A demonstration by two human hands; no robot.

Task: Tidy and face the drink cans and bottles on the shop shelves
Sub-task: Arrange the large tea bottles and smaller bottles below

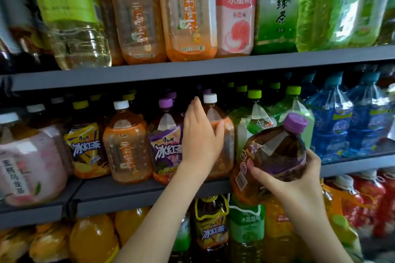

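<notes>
Purple-capped brown plastic tea bottle [275, 156] is off the shelf right now, tipped over to the right in the right hand [299, 181], with the fingers wrapped round its lower body and the barcode side facing out. The left hand [198, 139] is up on the grey metal middle shelf [149, 192], fingers slid in beside the white-capped orange-label bottle [228, 149] and thumb hooked across its front, so it's got a hold on that one.

My guess is the orange one is sitting in the purple lane, since there are purple caps [207, 91] right behind it. I'd pull it straight out without knocking its neighbours. Then stand the purple bottle upright, turn the label forward and set it flush with the shelf lip.
</notes>
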